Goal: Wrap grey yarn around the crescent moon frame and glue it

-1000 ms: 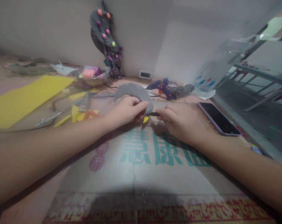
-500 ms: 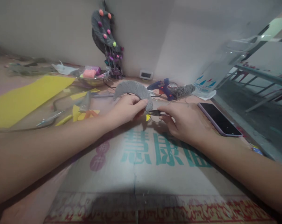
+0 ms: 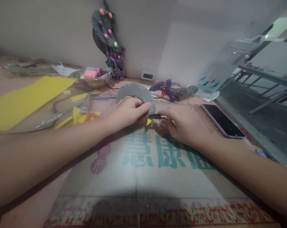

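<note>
My left hand (image 3: 133,110) is closed on a curved, crescent-like piece wrapped in grey yarn (image 3: 136,90), its thumb pressed on the yarn near the lower right end. A small pair of dark-bladed scissors (image 3: 154,117) is pinched in my right hand (image 3: 181,125), the tip pointing left. The blades meet the yarn piece's lower end, beside a small yellow scrap (image 3: 148,122). Most of the handle is hidden by my fingers, so its shape is unclear. Below both hands lies a printed cardboard sheet (image 3: 119,186).
A phone (image 3: 223,121) lies at right. Behind are a blue glue gun (image 3: 164,88), grey yarn (image 3: 185,92), a small display (image 3: 148,76) and a plastic bag (image 3: 208,82). At left are yellow sheet (image 3: 34,98) and a bowl (image 3: 93,83). A decorated grey crescent (image 3: 101,31) hangs on the wall.
The scissors and my right hand have shifted slightly left and down against the yarn piece's end. The yellow scrap there has tilted downward. My left hand keeps its hold.
</note>
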`<state>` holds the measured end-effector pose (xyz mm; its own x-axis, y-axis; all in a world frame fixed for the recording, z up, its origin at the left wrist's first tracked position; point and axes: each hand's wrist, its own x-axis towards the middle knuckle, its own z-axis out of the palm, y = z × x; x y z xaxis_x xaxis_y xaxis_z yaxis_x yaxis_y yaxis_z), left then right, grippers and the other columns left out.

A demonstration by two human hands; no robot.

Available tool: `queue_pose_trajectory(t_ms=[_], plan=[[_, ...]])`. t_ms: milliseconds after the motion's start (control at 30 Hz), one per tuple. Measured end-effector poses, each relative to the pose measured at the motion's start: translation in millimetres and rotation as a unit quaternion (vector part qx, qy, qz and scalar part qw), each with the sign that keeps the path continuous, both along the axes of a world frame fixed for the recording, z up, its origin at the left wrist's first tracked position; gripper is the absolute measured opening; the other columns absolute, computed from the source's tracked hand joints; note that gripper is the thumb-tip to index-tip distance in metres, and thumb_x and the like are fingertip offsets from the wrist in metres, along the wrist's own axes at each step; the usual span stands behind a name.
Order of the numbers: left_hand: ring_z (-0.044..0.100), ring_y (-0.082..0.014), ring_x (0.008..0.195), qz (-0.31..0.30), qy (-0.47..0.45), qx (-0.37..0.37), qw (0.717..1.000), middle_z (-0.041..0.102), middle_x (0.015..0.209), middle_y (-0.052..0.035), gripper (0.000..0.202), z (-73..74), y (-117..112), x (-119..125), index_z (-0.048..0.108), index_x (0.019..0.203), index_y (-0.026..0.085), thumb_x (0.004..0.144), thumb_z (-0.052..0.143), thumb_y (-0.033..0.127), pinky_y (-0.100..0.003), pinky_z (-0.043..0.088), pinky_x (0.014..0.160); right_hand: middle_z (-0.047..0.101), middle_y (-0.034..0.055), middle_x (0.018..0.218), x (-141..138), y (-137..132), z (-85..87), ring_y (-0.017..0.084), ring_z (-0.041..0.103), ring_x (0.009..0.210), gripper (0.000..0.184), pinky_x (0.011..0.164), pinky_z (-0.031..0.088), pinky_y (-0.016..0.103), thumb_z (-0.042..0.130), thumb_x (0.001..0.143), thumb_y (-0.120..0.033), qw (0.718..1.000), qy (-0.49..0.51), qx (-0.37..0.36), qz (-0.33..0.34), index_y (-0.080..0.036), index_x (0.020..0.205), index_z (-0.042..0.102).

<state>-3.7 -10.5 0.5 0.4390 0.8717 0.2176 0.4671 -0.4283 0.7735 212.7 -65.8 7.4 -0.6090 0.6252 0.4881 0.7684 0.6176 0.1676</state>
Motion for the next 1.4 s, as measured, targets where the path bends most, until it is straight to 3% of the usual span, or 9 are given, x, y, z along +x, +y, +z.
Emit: queue_pose_trajectory(t_ms=[333, 767, 1033, 1400], plan=[[0.057, -0.0108, 0.046, -0.014, -0.059, -0.103, 0.993, 0.062, 0.050, -0.0004, 0.046, 3.3, -3.2, 4.5, 0.057, 0.053, 0.018, 0.091, 0.052, 0.044, -0.022, 0.042, 0.049, 0.069, 0.0091, 0.084, 0.3, 0.5, -1.8, 0.021, 0.060, 0.075, 0.023, 0.065, 0.039, 0.031, 0.046, 0.096, -0.020, 1.000, -0.015, 0.003, 0.005, -0.016, 0.101, 0.067], [0.056, -0.0098, 0.046, -0.006, -0.051, -0.113, 0.992, 0.061, 0.050, 0.0004, 0.046, 5.1, -4.0, 5.3, 0.056, 0.052, 0.018, 0.091, 0.052, 0.042, -0.021, 0.041, 0.050, 0.068, 0.0076, 0.079, 1.7, 5.3, -4.6, 0.019, 0.056, 0.070, 0.024, 0.062, 0.036, 0.029, 0.046, 0.096, -0.018, 0.999, -0.018, 0.038, 0.030, -0.014, 0.099, 0.070], [0.056, -0.0111, 0.048, -0.009, -0.012, -0.045, 0.999, 0.062, 0.050, 0.0003, 0.049, 3.6, -2.5, 2.6, 0.058, 0.052, 0.018, 0.092, 0.050, 0.045, -0.024, 0.040, 0.052, 0.063, 0.0049, 0.073, 4.0, 6.4, -8.6, 0.017, 0.050, 0.066, 0.028, 0.059, 0.030, 0.030, 0.045, 0.095, -0.014, 0.996, -0.032, 0.075, 0.036, -0.015, 0.101, 0.072], [0.056, -0.0119, 0.049, -0.004, 0.035, 0.008, 0.999, 0.063, 0.050, -0.0002, 0.052, 4.3, -1.9, 1.1, 0.059, 0.051, 0.018, 0.093, 0.048, 0.047, -0.026, 0.038, 0.054, 0.062, 0.0048, 0.072, 4.6, 2.9, -6.6, 0.018, 0.050, 0.065, 0.029, 0.059, 0.028, 0.031, 0.047, 0.093, -0.014, 0.995, -0.066, 0.068, 0.009, -0.016, 0.104, 0.073]])
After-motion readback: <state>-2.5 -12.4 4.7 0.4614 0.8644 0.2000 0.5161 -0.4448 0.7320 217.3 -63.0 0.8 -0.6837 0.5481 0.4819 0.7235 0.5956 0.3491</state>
